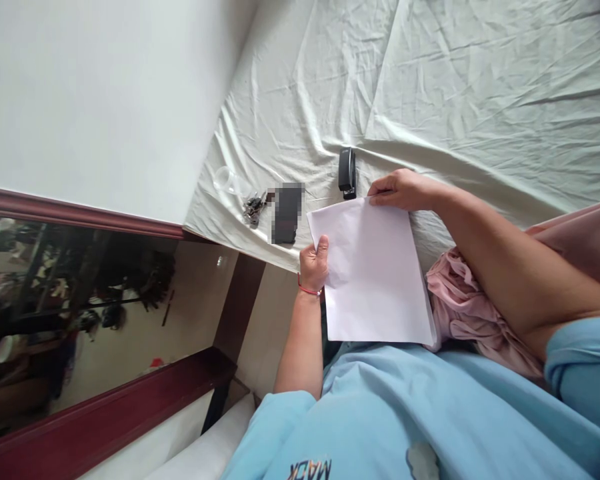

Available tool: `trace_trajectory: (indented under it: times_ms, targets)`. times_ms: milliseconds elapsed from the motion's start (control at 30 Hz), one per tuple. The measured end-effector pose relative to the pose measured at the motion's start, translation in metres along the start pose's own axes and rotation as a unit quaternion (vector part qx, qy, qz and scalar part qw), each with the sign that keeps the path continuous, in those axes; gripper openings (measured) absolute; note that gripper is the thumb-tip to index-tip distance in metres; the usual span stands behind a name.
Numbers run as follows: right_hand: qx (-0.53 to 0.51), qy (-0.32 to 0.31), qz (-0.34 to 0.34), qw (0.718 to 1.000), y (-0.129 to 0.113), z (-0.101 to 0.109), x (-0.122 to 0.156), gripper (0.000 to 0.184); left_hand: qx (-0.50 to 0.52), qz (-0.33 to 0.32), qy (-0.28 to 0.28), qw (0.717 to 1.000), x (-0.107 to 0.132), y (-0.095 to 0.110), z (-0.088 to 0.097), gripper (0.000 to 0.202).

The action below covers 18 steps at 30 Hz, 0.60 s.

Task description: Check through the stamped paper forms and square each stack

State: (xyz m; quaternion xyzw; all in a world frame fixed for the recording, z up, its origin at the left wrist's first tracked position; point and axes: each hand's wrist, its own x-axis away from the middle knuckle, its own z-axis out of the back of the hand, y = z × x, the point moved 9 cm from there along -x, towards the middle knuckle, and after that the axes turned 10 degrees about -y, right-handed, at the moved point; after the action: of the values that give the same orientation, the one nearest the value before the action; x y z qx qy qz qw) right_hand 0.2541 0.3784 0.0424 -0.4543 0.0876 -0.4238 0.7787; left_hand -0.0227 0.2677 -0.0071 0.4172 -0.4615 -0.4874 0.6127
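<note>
1. Gripping the paper (375, 280) with both hands, the person has it in front of the blue shirt (380, 400), its lower edge close to the cloth.
2. The left hand (313, 265) is clamped on the paper's left edge, thumb on top; the right hand (405, 189) pinches the top edge near its right end.
3. It looks to me like several sheets, slightly fanned at the lower right corner. A slack grip on either edge could let them slip out of line.
4. Faint wrinkles show near the left thumb; squeezing harder there might crease the paper.
5. The stapler (347, 171) sits just beyond the top edge, near the right hand, so a careless push forward could knock it.
6. From where I stand, the paper lies between the hands, touching both: to the right of the left hand, and on the body side of the right.
</note>
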Motion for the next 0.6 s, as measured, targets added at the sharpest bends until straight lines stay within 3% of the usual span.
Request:
trace_trajectory:
  times_ms: [133, 600]
  targets:
    - [-0.007, -0.001, 0.001, 1.000, -0.0003, -0.0002, 0.0002, 0.032, -0.013, -0.029, -0.009, 0.999, -0.0002, 0.0052, -0.0014, 0.066]
    - [0.000, -0.002, -0.002, 1.000, -0.0014, 0.0002, 0.0004, 0.034, -0.006, -0.034, -0.016, 0.999, -0.0007, 0.0037, -0.0025, 0.064]
